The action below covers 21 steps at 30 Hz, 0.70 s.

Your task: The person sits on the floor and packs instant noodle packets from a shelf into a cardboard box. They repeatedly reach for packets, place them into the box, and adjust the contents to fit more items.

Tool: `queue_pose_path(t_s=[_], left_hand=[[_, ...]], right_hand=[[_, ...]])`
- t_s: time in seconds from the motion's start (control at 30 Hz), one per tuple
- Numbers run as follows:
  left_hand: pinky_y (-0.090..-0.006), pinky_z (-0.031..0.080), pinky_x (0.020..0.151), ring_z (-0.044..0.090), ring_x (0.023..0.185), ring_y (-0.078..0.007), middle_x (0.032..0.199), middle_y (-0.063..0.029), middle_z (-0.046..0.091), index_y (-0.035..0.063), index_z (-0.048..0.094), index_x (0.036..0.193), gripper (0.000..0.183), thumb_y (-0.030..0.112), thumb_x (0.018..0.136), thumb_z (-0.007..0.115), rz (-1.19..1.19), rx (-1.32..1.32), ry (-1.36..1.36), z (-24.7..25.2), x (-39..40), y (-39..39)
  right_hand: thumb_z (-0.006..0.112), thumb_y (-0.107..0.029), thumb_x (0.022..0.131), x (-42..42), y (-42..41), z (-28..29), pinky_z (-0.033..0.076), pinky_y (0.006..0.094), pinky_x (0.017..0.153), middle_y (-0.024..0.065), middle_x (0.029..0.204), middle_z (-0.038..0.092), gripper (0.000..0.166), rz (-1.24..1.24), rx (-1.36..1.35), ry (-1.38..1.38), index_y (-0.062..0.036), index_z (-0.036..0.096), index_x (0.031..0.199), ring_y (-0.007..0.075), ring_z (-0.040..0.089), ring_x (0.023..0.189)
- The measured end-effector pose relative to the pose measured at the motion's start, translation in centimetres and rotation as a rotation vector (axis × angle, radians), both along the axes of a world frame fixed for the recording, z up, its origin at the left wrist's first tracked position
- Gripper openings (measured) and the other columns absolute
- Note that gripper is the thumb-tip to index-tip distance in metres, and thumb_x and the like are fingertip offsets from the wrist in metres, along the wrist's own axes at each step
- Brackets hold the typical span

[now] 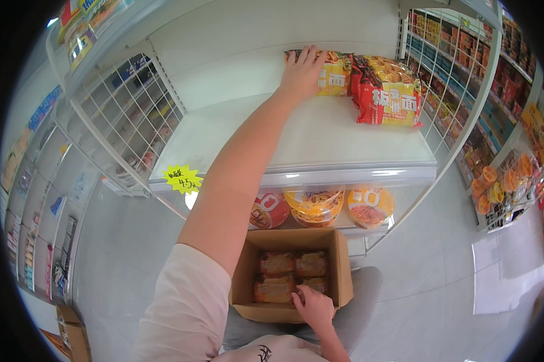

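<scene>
My left hand (303, 72) reaches to the back of a white shelf (331, 145). Its fingers lie over the left part of a red and yellow instant noodle packet (337, 81), which stands upright near the back panel. Right beside it, several similar packets (389, 102) stand one before another at the shelf's right end. Below, an open cardboard box (288, 314) rests at my lap, with several noodle packets (274, 289) in it. My right hand (315, 307) reaches over the box's near rim, fingers curled by the near right packet; whether it grips that packet is hidden.
A clear price strip (344, 175) with a yellow star-shaped tag (183, 179) edges the shelf. Bowl noodles (315, 206) stand on the shelf underneath. Wire mesh sides (127, 122) close off both ends. Stocked racks (476, 90) stand to the right, and another cardboard box (75, 335) at lower left.
</scene>
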State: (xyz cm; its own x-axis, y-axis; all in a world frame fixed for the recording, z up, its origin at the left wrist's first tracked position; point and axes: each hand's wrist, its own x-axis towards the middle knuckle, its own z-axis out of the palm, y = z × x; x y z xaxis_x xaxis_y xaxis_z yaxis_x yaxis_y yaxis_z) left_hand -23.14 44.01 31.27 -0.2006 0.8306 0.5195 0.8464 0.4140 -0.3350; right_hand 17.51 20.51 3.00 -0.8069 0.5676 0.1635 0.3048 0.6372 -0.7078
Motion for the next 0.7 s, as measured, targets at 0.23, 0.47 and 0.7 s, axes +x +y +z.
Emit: queue_pose_path(t_s=[0.23,0.47,0.7], left_hand=[[-0.0549,0.025,0.123,0.028,0.152,-0.0297,0.160,-0.0147,0.035,0.0053,0.027,0.157,0.102,0.025,0.076,0.086,0.014,-0.005,-0.104,-2.3,0.9,0.6],[-0.0493,0.042,0.103,0.056,0.123,-0.0281,0.136,-0.0127,0.056,0.0047,0.037,0.151,0.088,0.013,0.076,0.082,0.064,0.081,0.055,-3.0,0.4,0.9],[-0.0421,0.042,0.094,0.059,0.109,-0.0279,0.102,-0.0078,0.067,0.0051,0.052,0.132,0.063,0.011,0.076,0.080,0.145,0.115,0.092,-3.2,0.9,-1.9]], right_hand=[[0.071,-0.029,0.090,0.1,0.1,0.1,0.056,0.0386,0.059,0.0047,0.079,0.072,0.021,-0.011,0.017,-0.021,-0.0130,0.070,0.103,0.0261,0.070,0.068],[0.071,-0.027,0.089,0.1,0.0,-0.3,0.056,0.0387,0.058,0.0047,0.078,0.073,0.019,-0.020,0.054,-0.016,-0.0132,0.069,0.101,0.0266,0.070,0.067],[0.071,-0.024,0.088,0.0,-0.2,-0.1,0.056,0.0410,0.060,0.0062,0.081,0.074,0.016,-0.019,0.071,-0.048,-0.0130,0.069,0.100,0.0294,0.071,0.068]])
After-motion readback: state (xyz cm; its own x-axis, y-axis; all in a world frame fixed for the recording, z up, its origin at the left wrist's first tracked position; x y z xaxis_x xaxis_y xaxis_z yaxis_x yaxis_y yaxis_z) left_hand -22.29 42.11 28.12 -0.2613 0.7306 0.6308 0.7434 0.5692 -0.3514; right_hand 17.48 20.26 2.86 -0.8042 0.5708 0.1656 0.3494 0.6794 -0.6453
